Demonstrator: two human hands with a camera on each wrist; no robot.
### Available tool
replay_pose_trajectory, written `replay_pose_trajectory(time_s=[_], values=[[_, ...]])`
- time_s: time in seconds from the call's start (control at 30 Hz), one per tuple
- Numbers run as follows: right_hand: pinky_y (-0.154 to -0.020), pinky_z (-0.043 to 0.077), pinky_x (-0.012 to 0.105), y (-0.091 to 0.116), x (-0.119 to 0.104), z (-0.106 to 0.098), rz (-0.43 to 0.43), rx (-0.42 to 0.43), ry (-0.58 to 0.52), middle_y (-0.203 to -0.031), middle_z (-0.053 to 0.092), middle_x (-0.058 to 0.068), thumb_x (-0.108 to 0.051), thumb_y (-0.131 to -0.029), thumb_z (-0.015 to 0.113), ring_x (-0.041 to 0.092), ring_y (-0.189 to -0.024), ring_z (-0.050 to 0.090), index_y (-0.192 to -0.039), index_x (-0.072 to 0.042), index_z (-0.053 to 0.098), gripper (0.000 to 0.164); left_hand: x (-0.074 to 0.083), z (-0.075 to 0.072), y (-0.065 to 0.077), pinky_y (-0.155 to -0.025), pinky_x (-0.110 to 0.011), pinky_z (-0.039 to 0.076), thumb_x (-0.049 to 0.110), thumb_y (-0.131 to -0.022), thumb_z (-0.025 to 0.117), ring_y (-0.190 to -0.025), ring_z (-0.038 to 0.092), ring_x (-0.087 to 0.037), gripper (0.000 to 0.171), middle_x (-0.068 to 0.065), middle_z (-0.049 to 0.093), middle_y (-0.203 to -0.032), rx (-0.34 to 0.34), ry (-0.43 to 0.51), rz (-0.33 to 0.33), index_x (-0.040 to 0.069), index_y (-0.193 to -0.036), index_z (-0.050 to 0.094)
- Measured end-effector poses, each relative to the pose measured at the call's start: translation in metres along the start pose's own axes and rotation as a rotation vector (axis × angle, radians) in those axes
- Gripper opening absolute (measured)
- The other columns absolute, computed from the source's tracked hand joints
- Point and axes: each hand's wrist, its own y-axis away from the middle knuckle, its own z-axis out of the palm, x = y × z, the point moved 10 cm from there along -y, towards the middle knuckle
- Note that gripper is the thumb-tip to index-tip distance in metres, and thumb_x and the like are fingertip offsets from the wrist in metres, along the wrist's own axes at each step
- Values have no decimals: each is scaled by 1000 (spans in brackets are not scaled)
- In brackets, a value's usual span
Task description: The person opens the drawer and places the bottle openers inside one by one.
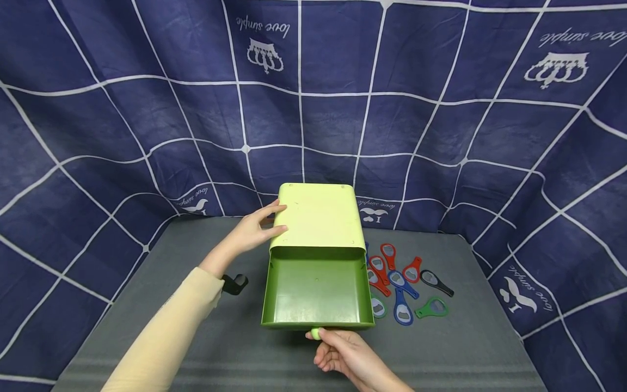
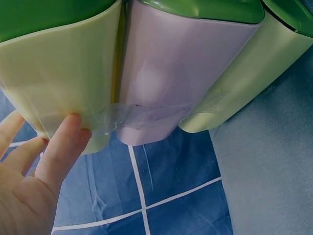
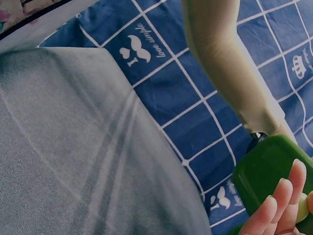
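A small drawer unit with a pale yellow top (image 1: 318, 215) stands in the middle of the table. Its top green drawer (image 1: 315, 291) is pulled out towards me, its bare floor showing. My right hand (image 1: 348, 354) pinches the light green knob (image 1: 315, 333) between thumb and index finger; the other fingers are free of it. In the right wrist view that knob (image 3: 302, 208) is partly hidden by fingers. My left hand (image 1: 250, 231) rests its fingers on the unit's upper left side. The left wrist view shows yellow and lilac (image 2: 176, 73) sections stacked, with clear tape (image 2: 142, 117) across them.
Several bottle openers in red (image 1: 412, 269), blue (image 1: 403, 310), green (image 1: 432, 307) and black (image 1: 437, 282) lie right of the unit on the grey table (image 1: 196, 337). A black object (image 1: 235, 284) is by my left wrist. A blue checked curtain (image 1: 333, 120) surrounds the table's back and sides.
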Motion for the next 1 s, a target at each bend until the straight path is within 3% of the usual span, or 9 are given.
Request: replay_pose_trajectory(time_s=[0.47,0.67,0.8,0.9,1.0], values=[[-71,53,20,-7,4,-5,10,26,59,-78,67,-7,-40,-102,51,4,-73,60,-129,2,61,51,1,0,-1,-103,-45,51,26,-92,71,-129,54,-38,60,-7,23,-164,12,6,11,12,-146,48],[-72,54,20,-6,2,-3,-3,-3,55,-79,69,-8,-40,-101,52,3,-74,61,-131,2,60,52,-1,0,-1,-99,-43,54,29,-93,70,-128,55,-38,61,-6,21,-165,-1,1,11,13,-147,47],[-73,55,18,-5,5,-2,-19,-95,53,-88,70,-8,-33,-102,53,3,-78,63,-133,5,57,49,-2,0,-1,-100,-43,54,28,-93,70,-129,54,-38,61,-7,21,-165,-3,9,13,12,-147,47],[-73,56,17,-4,13,-9,-17,-141,87,-93,71,-6,-26,-101,56,3,-80,65,-130,6,58,44,-2,0,-2,-99,-43,54,29,-93,70,-128,54,-38,60,-7,22,-164,0,1,13,13,-147,47],[-72,56,17,-1,26,-29,15,-105,131,-95,73,-3,-23,-98,61,4,-81,67,-125,7,61,40,-2,0,-2,-100,-43,53,29,-93,70,-128,55,-38,60,-6,23,-164,1,-10,6,14,-147,48]])
